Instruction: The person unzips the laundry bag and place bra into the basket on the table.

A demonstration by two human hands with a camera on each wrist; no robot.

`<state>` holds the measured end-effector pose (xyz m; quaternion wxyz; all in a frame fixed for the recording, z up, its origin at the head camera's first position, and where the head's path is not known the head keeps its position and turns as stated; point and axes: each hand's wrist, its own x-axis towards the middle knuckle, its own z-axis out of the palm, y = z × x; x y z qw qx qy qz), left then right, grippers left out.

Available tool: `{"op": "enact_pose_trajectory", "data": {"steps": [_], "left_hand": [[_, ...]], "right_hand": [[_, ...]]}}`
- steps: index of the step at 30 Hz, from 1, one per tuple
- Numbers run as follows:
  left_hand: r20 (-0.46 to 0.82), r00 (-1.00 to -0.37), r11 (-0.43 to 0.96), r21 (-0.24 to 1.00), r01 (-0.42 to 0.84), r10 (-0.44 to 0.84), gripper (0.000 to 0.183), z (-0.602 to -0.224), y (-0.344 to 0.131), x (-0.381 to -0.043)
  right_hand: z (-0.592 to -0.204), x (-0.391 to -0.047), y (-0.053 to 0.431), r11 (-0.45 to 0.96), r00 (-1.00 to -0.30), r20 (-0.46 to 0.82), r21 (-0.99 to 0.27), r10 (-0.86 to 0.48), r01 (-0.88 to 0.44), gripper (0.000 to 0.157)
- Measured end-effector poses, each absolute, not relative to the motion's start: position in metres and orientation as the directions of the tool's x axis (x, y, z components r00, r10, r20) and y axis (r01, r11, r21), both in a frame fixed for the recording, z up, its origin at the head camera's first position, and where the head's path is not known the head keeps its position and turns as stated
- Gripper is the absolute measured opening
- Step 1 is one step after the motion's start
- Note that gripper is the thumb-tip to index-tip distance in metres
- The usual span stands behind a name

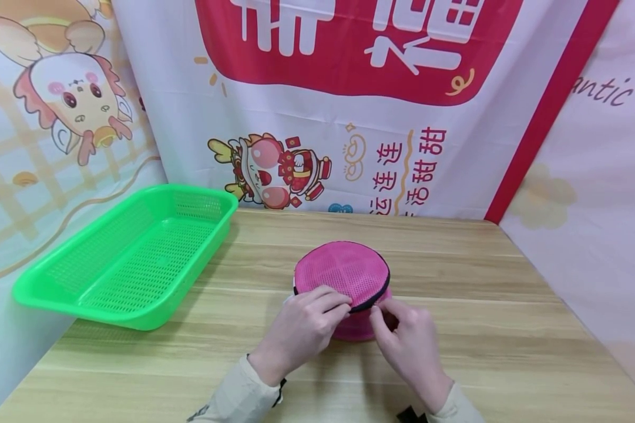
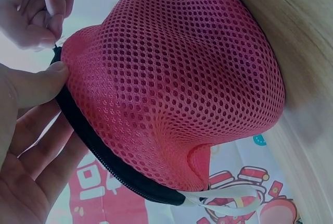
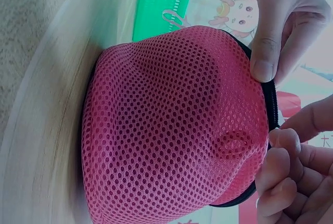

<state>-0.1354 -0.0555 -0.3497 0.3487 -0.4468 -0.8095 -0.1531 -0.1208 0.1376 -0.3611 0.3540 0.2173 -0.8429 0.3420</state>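
A pink mesh laundry bag [image 1: 343,270] stands upright on the table, its round lid edged by a black zipper [image 2: 104,156]. My left hand [image 1: 309,323] pinches the zippered rim at the near side, thumb on the outside and fingers behind it, as the left wrist view shows. Just to its right, my right hand [image 1: 407,338] pinches at the zipper with thumb and curled fingers; those fingertips [image 3: 283,138] cover the small piece they hold. A white loop strap [image 2: 234,198] hangs from the bag's side. The mesh wall is creased and bulges outward.
A green plastic basket [image 1: 190,276] with perforated walls stands at the left of the wooden table [image 1: 470,352]. Printed cloth [image 1: 180,117] hangs behind the table and along both sides.
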Motion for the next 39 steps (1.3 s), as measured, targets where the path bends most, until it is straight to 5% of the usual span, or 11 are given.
{"op": "enact_pose_trajectory", "data": {"steps": [9,20,29,39], "left_hand": [[0.688,-0.396,0.579,-0.043,0.814,0.608,0.017,-0.348,-0.058,-0.135],[0.682,-0.423,0.588,-0.013,0.809,0.596,0.024,-0.348,-0.056,-0.135],[0.694,-0.395,0.591,-0.055,0.805,0.602,0.02,-0.348,-0.055,-0.134],[0.682,-0.401,0.595,-0.063,0.801,0.612,0.02,-0.348,-0.055,-0.133]], "right_hand": [[-0.36,-0.12,0.135,0.663,-0.647,0.75,-0.415,-0.138,-0.623,0.017],[-0.36,-0.118,0.126,0.553,-0.523,0.808,-0.313,-0.272,-0.772,0.018],[-0.362,-0.117,0.126,0.582,-0.604,0.748,-0.372,-0.274,-0.723,0.016],[-0.364,-0.117,0.126,0.599,-0.621,0.743,-0.385,-0.249,-0.702,0.01]]}}
